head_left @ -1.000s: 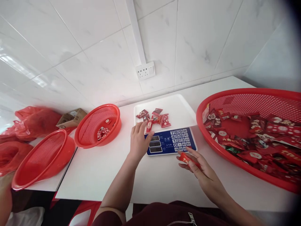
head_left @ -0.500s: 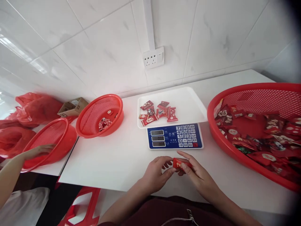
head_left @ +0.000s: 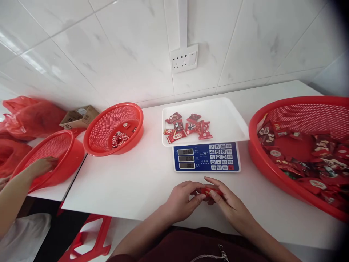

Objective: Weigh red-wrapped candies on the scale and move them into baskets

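Note:
Just in front of the blue scale (head_left: 203, 157), my left hand (head_left: 184, 200) and my right hand (head_left: 227, 200) hold one small red wrapped packet (head_left: 207, 191) between them. The left fingers pinch its left end, and the right thumb and fingers grip its right part. Several red packets (head_left: 191, 126) lie on the left half of the scale's white tray (head_left: 226, 112). A large red basket (head_left: 253, 145) with many packets stands at the right.
A smaller red basket (head_left: 86, 143) with some packets stands left of the scale. Further left, a co-worker's hand (head_left: 45, 166) reaches into another red basket (head_left: 71, 145). Behind are a cardboard box (head_left: 79, 118) and red bags (head_left: 38, 116). A red stool (head_left: 100, 236) stands below.
The view has shifted slightly, so the scale and large basket appear further right. The packet in my hands is tilted and shows less of its face. Both hands keep their hold.

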A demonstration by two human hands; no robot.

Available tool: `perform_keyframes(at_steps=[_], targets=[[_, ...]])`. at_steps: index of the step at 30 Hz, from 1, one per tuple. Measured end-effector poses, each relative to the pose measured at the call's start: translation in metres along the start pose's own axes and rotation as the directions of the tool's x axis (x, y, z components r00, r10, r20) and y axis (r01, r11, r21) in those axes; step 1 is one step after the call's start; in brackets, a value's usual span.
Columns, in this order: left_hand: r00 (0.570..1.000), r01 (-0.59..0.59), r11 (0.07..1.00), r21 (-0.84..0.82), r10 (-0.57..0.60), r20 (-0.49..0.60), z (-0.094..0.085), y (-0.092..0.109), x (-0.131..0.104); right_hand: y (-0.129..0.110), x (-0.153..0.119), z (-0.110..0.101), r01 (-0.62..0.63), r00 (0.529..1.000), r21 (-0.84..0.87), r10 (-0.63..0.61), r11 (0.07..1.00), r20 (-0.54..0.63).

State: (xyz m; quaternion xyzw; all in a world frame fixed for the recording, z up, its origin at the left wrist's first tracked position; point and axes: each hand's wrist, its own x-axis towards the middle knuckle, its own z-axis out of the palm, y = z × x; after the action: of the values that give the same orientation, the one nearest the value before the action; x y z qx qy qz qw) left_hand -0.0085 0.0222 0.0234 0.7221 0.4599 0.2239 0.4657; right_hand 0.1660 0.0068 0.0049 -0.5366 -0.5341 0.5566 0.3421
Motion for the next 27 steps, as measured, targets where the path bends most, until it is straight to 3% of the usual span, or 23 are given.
perform_keyframes(at_steps=[19,23,27], targets=[[0.999,-0.016,1.0,0.021,0.017,-0.05,-0.009,-0.016,0.002,0.01,0.014,0.01,-0.025,0.994,-0.128,0.038,0.991,0.101],[0.981,-0.077,0.989,0.13,0.098,-0.165,-0.03,-0.021,0.013,0.013,0.019,0.011,0.002,0.997,-0.031,0.001,1.0,0.082],[0.913,-0.148,0.924,0.353,0.265,-0.311,-0.076,-0.018,0.039,0.021,0.02,0.013,-0.015,0.992,-0.039,0.02,0.999,0.126]])
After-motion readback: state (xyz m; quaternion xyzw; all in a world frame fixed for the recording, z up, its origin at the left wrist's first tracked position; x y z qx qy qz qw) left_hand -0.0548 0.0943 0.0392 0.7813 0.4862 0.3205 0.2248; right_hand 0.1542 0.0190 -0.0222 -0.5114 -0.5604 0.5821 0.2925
